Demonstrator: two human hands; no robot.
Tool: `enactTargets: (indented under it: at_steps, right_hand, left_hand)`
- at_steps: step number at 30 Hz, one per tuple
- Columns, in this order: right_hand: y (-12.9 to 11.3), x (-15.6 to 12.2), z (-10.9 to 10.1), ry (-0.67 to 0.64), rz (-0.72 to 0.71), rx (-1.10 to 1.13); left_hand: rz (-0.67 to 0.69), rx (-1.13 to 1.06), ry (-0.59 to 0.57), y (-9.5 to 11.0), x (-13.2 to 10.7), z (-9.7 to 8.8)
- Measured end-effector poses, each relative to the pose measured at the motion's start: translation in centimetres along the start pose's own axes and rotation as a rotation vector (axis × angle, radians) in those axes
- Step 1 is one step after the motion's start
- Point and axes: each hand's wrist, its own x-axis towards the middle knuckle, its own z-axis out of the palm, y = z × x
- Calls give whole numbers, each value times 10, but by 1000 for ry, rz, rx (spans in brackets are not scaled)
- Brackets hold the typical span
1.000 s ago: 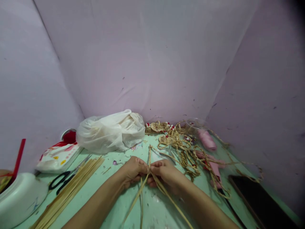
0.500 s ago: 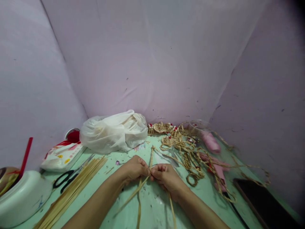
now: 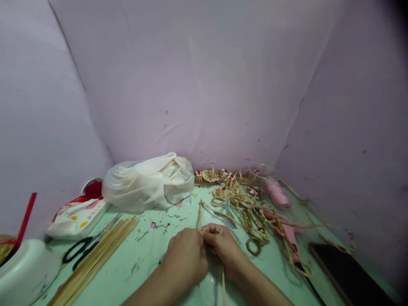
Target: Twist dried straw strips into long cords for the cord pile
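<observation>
A thin straw braid (image 3: 200, 214) runs from my fingers toward the back, where it bends right into a long plaited cord. My left hand (image 3: 187, 255) is closed at its near end, back of the hand up, covering the strands there. Close against it, my right hand (image 3: 220, 244) pinches the braid between thumb and curled fingers. One loose straw strand (image 3: 223, 284) hangs below my right hand toward the front edge. To the right lies a tangled heap of plaited straw cord (image 3: 247, 214), with a small straw ring (image 3: 254, 245) at its near end.
Scissors (image 3: 84, 250) and a bundle of flat straw strips (image 3: 98, 263) lie left, beside a white tub (image 3: 30, 272) and tissue pack (image 3: 78, 219). A plastic bag (image 3: 149, 182) sits behind. Right are a pink thread spool (image 3: 278, 193), pink glue gun (image 3: 290, 238) and phone (image 3: 347, 276).
My left hand has turned over and come in against the right one, hiding strands that hung loose between my arms. The view has shifted slightly, so the table things sit lower and more left.
</observation>
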Motion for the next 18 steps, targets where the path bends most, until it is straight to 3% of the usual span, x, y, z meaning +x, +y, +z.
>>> enactTargets:
  at_steps: [2, 5, 8, 12, 18]
  right_hand:
    - [1, 1, -1, -32, -2, -16]
    - [2, 2, -4, -87, -11, -43]
    - [0, 1, -5, -121, -27, -28]
    - [-4, -1, -7, -204, -26, 45]
    - [2, 7, -13, -158, -150, -255]
  left_hand:
    - [6, 18, -55, 2, 1, -3]
    - [-121, -35, -158, 4, 12, -17]
    - [-318, -289, -197, 2, 21, -23]
    - [-410, -613, -431, -5, 26, -16]
    - [-406, -449, -274, -7, 27, -7]
